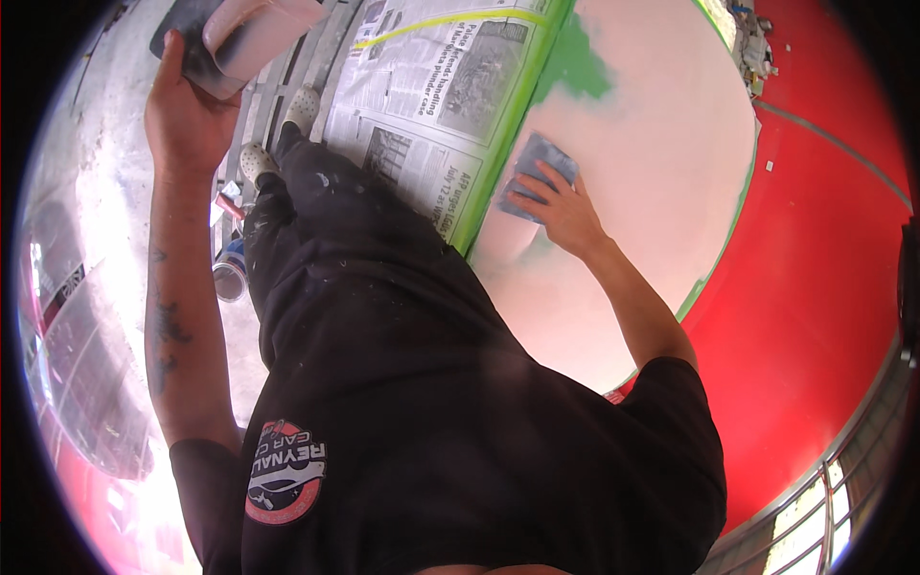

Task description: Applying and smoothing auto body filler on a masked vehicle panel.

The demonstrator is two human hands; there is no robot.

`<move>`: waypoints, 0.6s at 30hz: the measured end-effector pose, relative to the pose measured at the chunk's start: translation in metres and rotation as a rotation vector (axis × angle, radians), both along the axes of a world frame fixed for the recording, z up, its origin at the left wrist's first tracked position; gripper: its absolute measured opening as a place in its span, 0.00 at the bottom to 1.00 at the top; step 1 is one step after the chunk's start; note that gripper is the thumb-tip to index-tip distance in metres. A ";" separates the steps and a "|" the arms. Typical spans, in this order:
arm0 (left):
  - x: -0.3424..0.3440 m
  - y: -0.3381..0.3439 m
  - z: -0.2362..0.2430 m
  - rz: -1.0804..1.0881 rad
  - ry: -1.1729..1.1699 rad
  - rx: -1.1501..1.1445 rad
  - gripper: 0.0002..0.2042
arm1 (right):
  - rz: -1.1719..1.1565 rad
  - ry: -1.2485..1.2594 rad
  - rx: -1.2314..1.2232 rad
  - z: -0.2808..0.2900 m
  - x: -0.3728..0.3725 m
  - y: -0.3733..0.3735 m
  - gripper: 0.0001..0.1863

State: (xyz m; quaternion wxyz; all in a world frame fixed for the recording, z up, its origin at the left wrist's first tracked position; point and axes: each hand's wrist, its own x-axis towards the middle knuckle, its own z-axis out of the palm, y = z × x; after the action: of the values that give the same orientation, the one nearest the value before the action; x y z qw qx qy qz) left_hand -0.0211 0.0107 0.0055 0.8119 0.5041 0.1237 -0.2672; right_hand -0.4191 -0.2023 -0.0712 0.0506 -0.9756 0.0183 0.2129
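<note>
My left hand [196, 105] is raised at the upper left, gripping a dark grey rectangular piece [182, 43] together with a pinkish object with a handle [259, 29]. My right hand [561, 216] lies over a grey sanding sheet [546, 158], pressing it on a pale pink panel [671, 201] that has green patches. Along the panel's left side runs green masking tape [489, 187], beside newspaper covering [412, 96] crossed by a yellow strip near the top.
A red painted body [805, 287] surrounds the panel on the right. At left are a grey floor [110, 220], a metal can [230, 278] and slats beside my feet in light clogs [257, 163]. Small pieces of debris [752, 57] lie at the upper right.
</note>
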 end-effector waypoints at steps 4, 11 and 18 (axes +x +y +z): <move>0.003 0.004 -0.002 0.018 0.026 -0.015 0.20 | -0.052 0.108 -0.027 0.019 -0.041 -0.004 0.31; 0.006 0.018 -0.012 0.061 0.056 -0.037 0.21 | -0.037 0.114 -0.119 0.047 -0.029 -0.043 0.30; 0.004 0.022 -0.013 0.080 0.085 -0.045 0.21 | 0.038 -0.019 -0.065 0.011 0.045 -0.069 0.32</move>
State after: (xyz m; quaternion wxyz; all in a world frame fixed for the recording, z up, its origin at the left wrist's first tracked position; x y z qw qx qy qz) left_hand -0.0175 0.0323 -0.0072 0.8271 0.4687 0.1721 -0.2583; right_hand -0.3742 -0.2714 -0.0599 0.0149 -0.9789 0.0065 0.2037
